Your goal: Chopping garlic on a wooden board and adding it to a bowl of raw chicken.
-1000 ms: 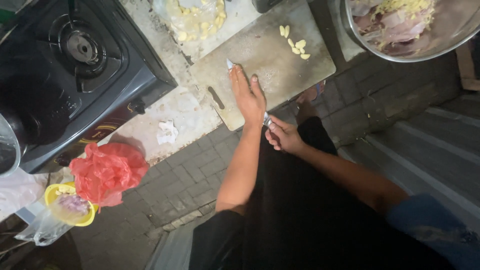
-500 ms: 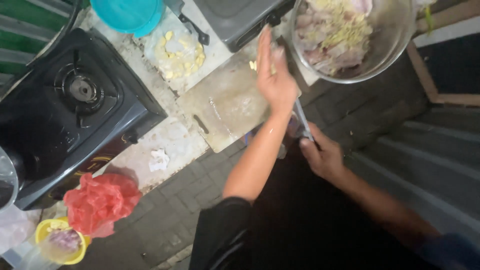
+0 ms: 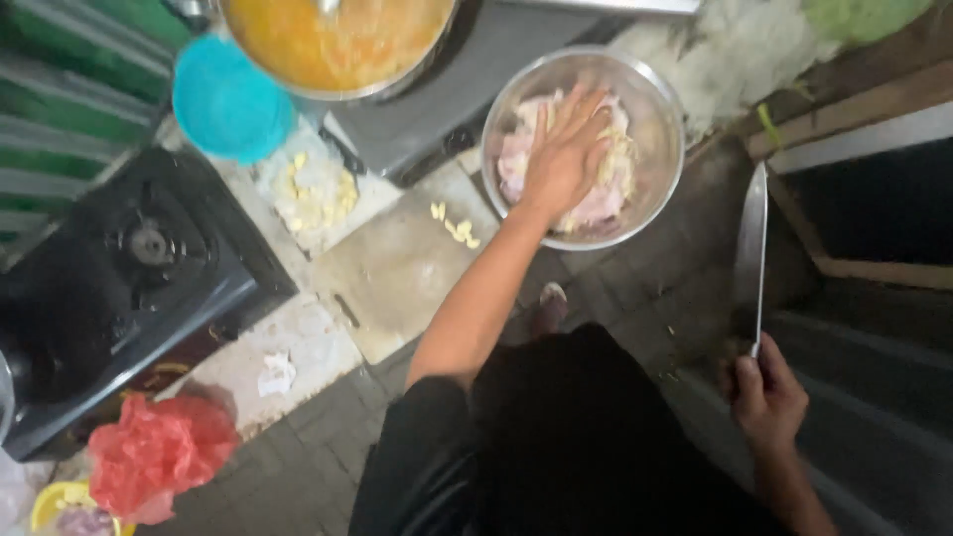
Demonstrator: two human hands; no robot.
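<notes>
Reaching forward, the left hand (image 3: 564,159) lies palm down and fingers spread on the pale raw meat (image 3: 596,203) inside a round metal bowl (image 3: 667,129); its grip is released, pressing flat on the pieces rather than closing round any of them. Well off to the right and nearer the body, the right hand (image 3: 766,397) has its grip clenched on the handle of a long knife (image 3: 751,248), whose blade points away from the person, up past the bowl's right side without touching it. Just left of the left hand and slightly nearer lies a worn cutting board (image 3: 397,273) with a few pale yellow chopped bits (image 3: 452,223) at its far edge. Farther left, a heap of similar yellow pieces (image 3: 316,194) rests on a plastic sheet, beside a turquoise bowl (image 3: 228,99) and a pot of orange broth (image 3: 338,40). Beyond these sits a black gas stove (image 3: 139,268), and a red plastic bag (image 3: 159,452) lies below it, near the person's left side.
</notes>
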